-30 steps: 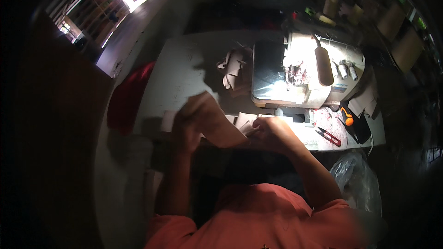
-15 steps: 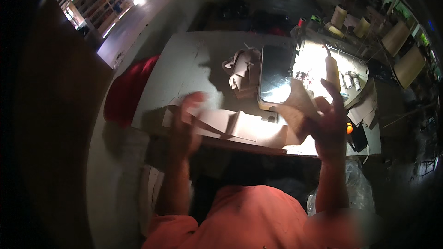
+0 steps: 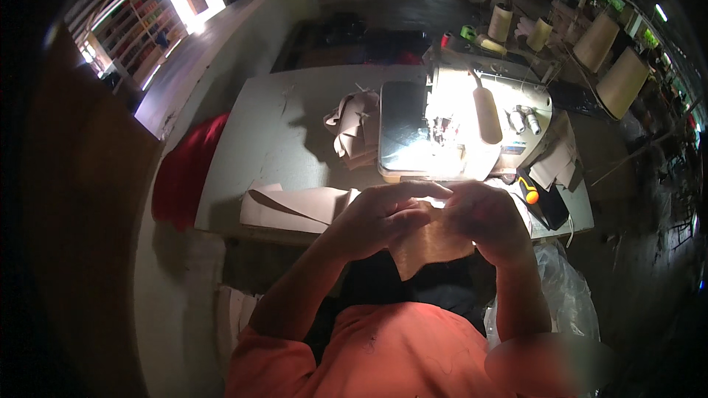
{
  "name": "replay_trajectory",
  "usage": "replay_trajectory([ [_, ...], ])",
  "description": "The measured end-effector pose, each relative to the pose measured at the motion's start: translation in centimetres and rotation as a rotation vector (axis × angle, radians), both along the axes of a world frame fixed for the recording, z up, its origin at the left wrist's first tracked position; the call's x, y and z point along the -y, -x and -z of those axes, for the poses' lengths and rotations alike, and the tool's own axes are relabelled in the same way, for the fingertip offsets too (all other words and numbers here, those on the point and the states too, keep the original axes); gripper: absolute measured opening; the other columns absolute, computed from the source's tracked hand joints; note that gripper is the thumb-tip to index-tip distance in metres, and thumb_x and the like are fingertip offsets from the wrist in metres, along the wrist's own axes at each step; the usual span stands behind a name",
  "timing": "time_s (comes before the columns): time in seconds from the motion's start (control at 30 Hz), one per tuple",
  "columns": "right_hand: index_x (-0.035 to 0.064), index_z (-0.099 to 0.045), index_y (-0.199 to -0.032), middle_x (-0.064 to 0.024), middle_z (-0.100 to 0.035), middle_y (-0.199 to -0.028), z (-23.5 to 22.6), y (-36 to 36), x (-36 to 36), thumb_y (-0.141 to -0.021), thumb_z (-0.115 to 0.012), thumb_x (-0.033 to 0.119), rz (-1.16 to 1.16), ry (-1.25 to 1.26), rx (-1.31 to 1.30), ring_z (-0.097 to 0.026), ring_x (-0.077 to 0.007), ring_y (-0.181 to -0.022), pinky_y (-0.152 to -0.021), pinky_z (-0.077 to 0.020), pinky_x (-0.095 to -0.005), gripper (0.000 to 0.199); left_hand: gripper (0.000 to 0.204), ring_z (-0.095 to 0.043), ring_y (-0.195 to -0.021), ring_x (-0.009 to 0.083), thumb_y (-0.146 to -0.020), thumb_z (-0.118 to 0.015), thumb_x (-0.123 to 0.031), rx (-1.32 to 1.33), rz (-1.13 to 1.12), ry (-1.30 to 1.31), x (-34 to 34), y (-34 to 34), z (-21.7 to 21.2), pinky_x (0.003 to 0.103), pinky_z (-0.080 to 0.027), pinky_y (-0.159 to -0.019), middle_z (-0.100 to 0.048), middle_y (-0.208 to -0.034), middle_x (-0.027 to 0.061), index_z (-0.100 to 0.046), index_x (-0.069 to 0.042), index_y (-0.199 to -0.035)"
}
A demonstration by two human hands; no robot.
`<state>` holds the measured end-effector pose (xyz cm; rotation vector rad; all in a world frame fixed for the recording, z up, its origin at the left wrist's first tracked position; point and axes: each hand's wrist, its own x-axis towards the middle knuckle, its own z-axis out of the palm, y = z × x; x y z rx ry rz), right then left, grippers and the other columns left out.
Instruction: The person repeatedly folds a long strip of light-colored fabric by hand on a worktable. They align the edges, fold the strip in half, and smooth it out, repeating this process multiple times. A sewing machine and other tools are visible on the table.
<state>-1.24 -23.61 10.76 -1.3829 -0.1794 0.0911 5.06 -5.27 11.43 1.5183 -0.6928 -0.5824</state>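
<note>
At the table's front edge, my left hand (image 3: 387,214) and my right hand (image 3: 490,221) come together around a beige fabric piece (image 3: 431,247). Both sets of fingers are closed on its upper edge, while its lower part hangs down toward my lap. Just beyond them stands a brightly lit sewing machine (image 3: 535,94) with a dark glossy plate (image 3: 404,114) on its left. To the left of my left hand lies a folded beige fabric strip (image 3: 287,206), partly hidden by that hand.
A crumpled bundle of beige fabric (image 3: 358,129) rests on the table (image 3: 258,133). On the right are more fabric pieces (image 3: 557,155) and an orange-and-black tool (image 3: 529,190). Thread cones (image 3: 596,40) stand behind. Red cloth (image 3: 190,173) hangs at left; a clear plastic bag (image 3: 564,287) sits below right.
My left hand has moved right from above the fabric strip and taken hold of the fabric piece. My right hand has brought that piece left and nearer to me. The view has shifted slightly.
</note>
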Motion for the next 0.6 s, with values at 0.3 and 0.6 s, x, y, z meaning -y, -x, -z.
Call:
replay_trajectory([
  [0.3,0.0008,-0.055,-0.090,-0.0072,-0.059,-0.079,-9.6,0.7,-2.4,-0.076,-0.057,0.008,0.224,0.571,0.333,-0.056,-0.0105,-0.071,-0.064,-0.0446,-0.0224,0.016,0.062,-0.050,-0.098,0.0201,-0.072,-0.065,-0.022,-0.435,0.404,0.399,4.6,6.6,4.4,0.034,-0.042,-0.080,-0.048,-0.113,0.0118,-0.034,-0.005,-0.123],
  [0.6,-0.0007,-0.053,-0.084,-0.0029,-0.053,-0.071,-3.7,5.9,3.0,-0.065,-0.064,0.002,0.495,-0.072,0.317,-0.050,-0.0083,-0.065,-0.060,-0.0401,-0.0200,0.022,0.051,-0.021,-0.124,0.0279,-0.087,-0.037,-0.033,-0.439,-0.372,1.232,-0.1,0.8,3.1,0.043,-0.018,-0.101,-0.026,-0.132,0.0117,-0.026,-0.004,-0.127],
])
